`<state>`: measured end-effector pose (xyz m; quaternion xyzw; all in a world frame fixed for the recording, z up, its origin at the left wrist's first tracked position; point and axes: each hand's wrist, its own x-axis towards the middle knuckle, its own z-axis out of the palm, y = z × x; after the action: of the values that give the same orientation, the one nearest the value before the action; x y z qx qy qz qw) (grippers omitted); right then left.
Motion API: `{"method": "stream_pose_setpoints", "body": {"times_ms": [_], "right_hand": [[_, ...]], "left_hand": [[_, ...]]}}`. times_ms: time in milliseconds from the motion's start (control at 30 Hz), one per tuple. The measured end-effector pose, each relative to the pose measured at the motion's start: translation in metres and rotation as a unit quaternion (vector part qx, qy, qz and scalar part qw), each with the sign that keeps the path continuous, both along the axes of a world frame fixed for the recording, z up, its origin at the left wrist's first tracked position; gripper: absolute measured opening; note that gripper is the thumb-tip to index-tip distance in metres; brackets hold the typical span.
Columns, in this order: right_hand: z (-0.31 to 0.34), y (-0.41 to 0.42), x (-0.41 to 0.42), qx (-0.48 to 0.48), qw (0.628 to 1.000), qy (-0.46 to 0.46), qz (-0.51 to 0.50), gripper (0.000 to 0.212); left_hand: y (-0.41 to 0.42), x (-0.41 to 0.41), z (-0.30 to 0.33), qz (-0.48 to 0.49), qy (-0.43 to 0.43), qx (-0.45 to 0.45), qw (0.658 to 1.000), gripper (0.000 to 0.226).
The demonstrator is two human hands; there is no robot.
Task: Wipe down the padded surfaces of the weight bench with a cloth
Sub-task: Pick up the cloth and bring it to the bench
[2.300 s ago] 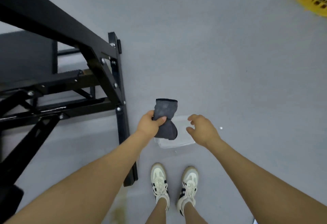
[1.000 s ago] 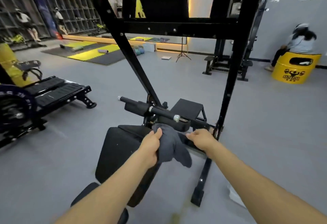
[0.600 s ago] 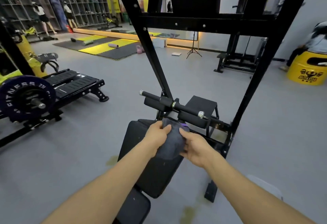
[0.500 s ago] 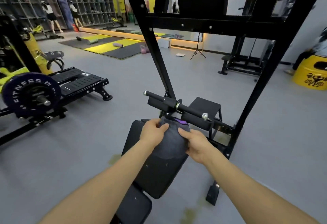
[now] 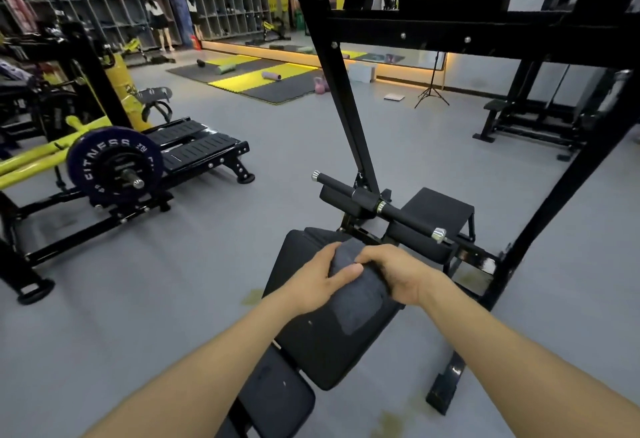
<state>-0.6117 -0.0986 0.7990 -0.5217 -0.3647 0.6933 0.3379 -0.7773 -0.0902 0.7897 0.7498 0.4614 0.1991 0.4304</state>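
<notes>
cloth (image 5: 353, 294) now spreading lower on back pad (image 5: 322, 340). i am gripping it with left hand (image 5: 317, 282) and right hand (image 5: 398, 275), fingers curled; wiping starting.

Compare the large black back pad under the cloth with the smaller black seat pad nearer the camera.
The large black back pad is longer and wider; the smaller black seat pad is short. The back pad has the dark grey cloth hanging over it, gripped by both hands; the seat pad is bare. Both are black, padded and rounded at the corners.
</notes>
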Motion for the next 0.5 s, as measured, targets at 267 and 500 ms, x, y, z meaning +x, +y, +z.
{"method": "stream_pose_setpoints", "body": {"times_ms": [267,500], "right_hand": [[-0.019,0.017,0.005,0.140,0.947,-0.288,-0.037,0.020],[-0.033,0.023,-0.029,0.133,0.959,-0.243,0.057,0.061]], "left_hand": [[0.022,0.012,-0.037,0.231,-0.023,-0.083,0.969,0.046],[0.019,0.022,-0.042,0.373,-0.272,-0.255,0.850,0.042]]}}
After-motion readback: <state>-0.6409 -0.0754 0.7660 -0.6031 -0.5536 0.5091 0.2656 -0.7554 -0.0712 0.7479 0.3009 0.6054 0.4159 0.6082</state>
